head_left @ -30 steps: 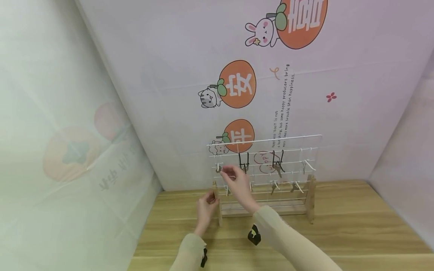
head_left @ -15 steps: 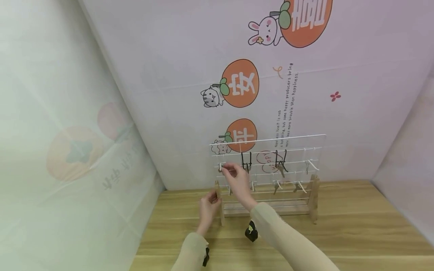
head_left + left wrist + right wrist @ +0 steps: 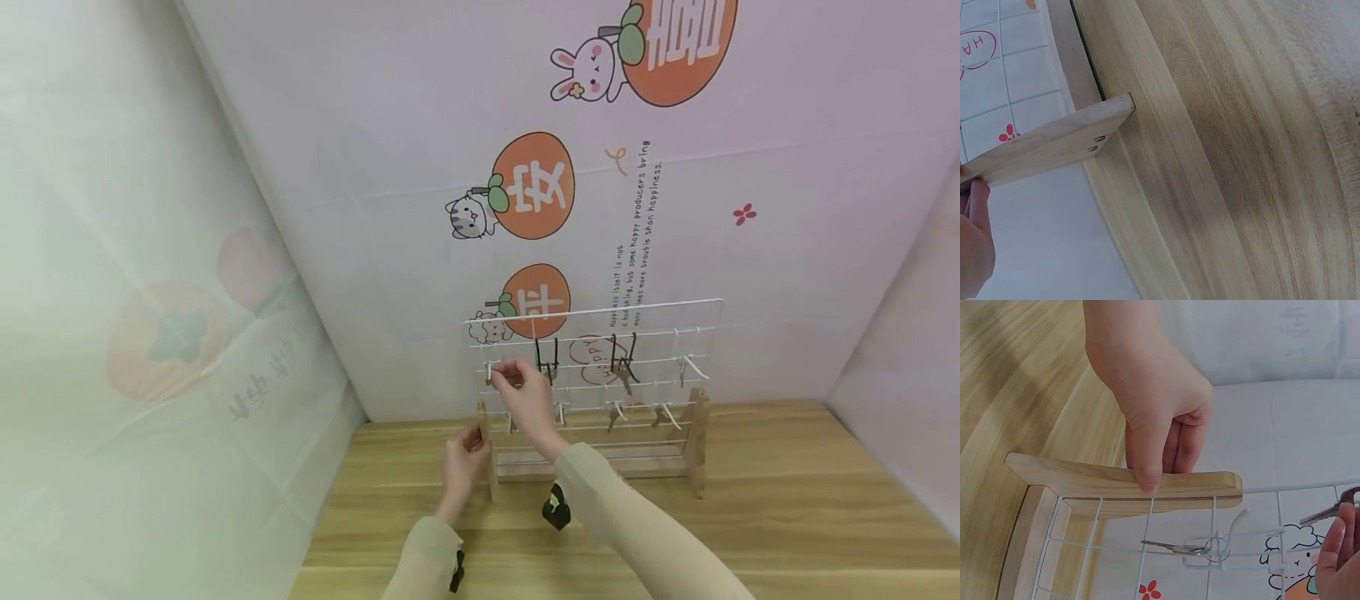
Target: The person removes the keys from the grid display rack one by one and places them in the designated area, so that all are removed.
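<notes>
A white wire grid rack (image 3: 592,312) stands on wooden supports, with keys hanging from its hooks. My left hand (image 3: 461,467) grips the rack's left wooden upright (image 3: 1210,484), thumb on the near face and fingers behind, as the right wrist view shows. My right hand (image 3: 525,400) is raised at the upper left hook (image 3: 489,372). At the right edge of the right wrist view, its fingers (image 3: 1332,547) pinch a dark metal key (image 3: 1329,512); the key's ring end is partly cut off. Lower on the grid, a silver key (image 3: 1191,549) hangs by its ring from a white hook (image 3: 1240,519).
Black hooks (image 3: 547,354) and more white hooks (image 3: 693,367) spread across the grid, several bearing keys (image 3: 624,379). The right wooden upright (image 3: 697,442) stands on the wood-grain table (image 3: 780,483). Printed white cloth (image 3: 375,250) walls the back and sides.
The head view has shifted slightly, so the rack sits a little further right. My right hand has edged closer to the upper left hook; my left hand keeps its grip on the upright.
</notes>
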Motion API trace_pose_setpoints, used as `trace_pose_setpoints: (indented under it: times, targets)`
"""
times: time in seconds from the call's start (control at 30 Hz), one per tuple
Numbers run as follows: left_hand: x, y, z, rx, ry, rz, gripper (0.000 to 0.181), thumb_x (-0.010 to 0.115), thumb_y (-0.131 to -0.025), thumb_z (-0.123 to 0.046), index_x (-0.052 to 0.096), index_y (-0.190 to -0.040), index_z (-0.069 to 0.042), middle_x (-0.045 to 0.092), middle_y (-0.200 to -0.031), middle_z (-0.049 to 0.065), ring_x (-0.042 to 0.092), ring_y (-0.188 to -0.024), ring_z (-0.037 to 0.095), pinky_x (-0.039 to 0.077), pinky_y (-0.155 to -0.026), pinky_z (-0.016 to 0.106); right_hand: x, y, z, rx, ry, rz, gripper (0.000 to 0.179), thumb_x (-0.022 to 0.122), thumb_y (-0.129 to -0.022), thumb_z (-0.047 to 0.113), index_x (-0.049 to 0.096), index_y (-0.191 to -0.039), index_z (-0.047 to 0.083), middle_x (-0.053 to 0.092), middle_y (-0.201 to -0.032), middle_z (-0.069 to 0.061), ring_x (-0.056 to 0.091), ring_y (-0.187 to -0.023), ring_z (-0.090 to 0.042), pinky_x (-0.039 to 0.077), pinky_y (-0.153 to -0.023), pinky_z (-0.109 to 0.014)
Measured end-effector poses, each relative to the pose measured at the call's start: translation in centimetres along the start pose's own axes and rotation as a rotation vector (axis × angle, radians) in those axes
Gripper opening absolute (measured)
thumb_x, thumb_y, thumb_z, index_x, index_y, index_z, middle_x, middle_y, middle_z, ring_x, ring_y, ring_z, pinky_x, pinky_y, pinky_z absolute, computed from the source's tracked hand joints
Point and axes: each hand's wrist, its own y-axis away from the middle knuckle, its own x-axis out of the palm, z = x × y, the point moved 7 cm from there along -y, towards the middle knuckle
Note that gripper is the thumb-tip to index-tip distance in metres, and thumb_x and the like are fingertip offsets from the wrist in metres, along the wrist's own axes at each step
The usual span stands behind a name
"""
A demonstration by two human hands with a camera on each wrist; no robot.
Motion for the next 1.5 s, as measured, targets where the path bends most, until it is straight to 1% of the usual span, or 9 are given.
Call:
trace_pose_setpoints:
  times: [0.2,0.37,0.5,0.63,0.87,1.03,1.2,1.37,1.5]
  targets:
    - [0.0,-0.1,0.0,-0.001,-0.016,0.011,0.023,0.071,-0.081,0.01,0.069,-0.104,0.014,0.072,-0.1,0.031,0.074,-0.092,0.04,0.066,-0.077,0.031,0.0,-0.1,0.0,-0.002,0.022,-0.002,0.009,0.066,-0.095,0.017,0.068,-0.102,0.011,0.073,-0.098,-0.006,0.065,-0.087,-0.014,0.054,-0.071,-0.015]
    - [0.0,0.0,-0.1,0.003,-0.058,0.028,0.023,0.07,-0.084,0.005,0.07,-0.106,0.011,0.073,-0.103,0.028,0.074,-0.094,0.037,0.066,-0.077,0.027,0.1,-0.2,0.2,-0.016,0.042,0.011,0.009,0.066,-0.095,0.017,0.068,-0.101,0.011,0.073,-0.096,-0.005,0.067,-0.089,-0.015,0.06,-0.076,-0.022]
    - [-0.1,0.0,0.0,0.006,-0.042,0.034,0.024,0.07,-0.084,0.005,0.069,-0.107,0.011,0.073,-0.104,0.029,0.074,-0.095,0.038,0.066,-0.078,0.03,0.2,-0.2,0.5,-0.054,0.053,0.02,0.008,0.067,-0.094,0.015,0.069,-0.1,0.011,0.074,-0.097,-0.005,0.068,-0.09,-0.017,0.062,-0.081,-0.027]
    - [-0.1,0.0,0.1,0.013,-0.031,0.028,0.023,0.07,-0.084,0.006,0.069,-0.106,0.012,0.072,-0.103,0.03,0.074,-0.095,0.039,0.066,-0.078,0.03,0.2,-0.1,0.6,-0.073,0.053,0.029,0.008,0.067,-0.094,0.015,0.07,-0.099,0.01,0.072,-0.099,-0.005,0.068,-0.092,-0.018,0.063,-0.082,-0.026]
    - [-0.1,0.0,0.0,0.013,-0.02,0.021,0.025,0.071,-0.082,0.007,0.069,-0.106,0.013,0.072,-0.103,0.032,0.073,-0.095,0.041,0.066,-0.078,0.031,0.2,0.4,0.9,-0.106,0.047,0.026,0.007,0.069,-0.092,0.012,0.069,-0.098,0.008,0.069,-0.104,-0.008,0.069,-0.099,-0.022,0.064,-0.087,-0.029]
    - [-0.1,0.0,0.1,0.012,-0.011,0.019,0.024,0.072,-0.082,0.006,0.07,-0.105,0.012,0.072,-0.103,0.03,0.074,-0.094,0.04,0.066,-0.078,0.033,0.2,0.6,1.0,-0.138,0.043,0.029,0.006,0.068,-0.092,0.009,0.068,-0.097,0.007,0.073,-0.1,-0.009,0.071,-0.095,-0.023,0.065,-0.085,-0.028]
    - [0.0,0.0,0.2,-0.003,-0.001,0.019,0.024,0.072,-0.082,0.007,0.07,-0.106,0.011,0.072,-0.104,0.03,0.074,-0.095,0.039,0.066,-0.08,0.034,0.2,0.9,1.2,-0.15,0.031,0.047,0.007,0.067,-0.093,0.009,0.066,-0.099,0.008,0.073,-0.097,-0.008,0.07,-0.091,-0.02,0.064,-0.079,-0.022]
    - [0.0,0.0,0.2,0.002,-0.015,0.013,0.024,0.071,-0.083,0.008,0.07,-0.106,0.01,0.073,-0.104,0.029,0.074,-0.095,0.038,0.066,-0.08,0.034,0.2,1.2,1.5,-0.145,0.002,0.069,0.007,0.068,-0.093,0.01,0.066,-0.099,0.007,0.073,-0.097,-0.008,0.068,-0.089,-0.017,0.061,-0.077,-0.016]
    - [0.0,0.0,0.2,0.007,-0.026,0.008,0.023,0.071,-0.083,0.008,0.07,-0.106,0.01,0.073,-0.104,0.029,0.074,-0.095,0.038,0.066,-0.079,0.033,0.0,1.3,1.5,-0.136,-0.001,0.057,0.006,0.07,-0.092,0.009,0.068,-0.097,0.007,0.074,-0.092,-0.008,0.066,-0.081,-0.013,0.059,-0.072,-0.012]
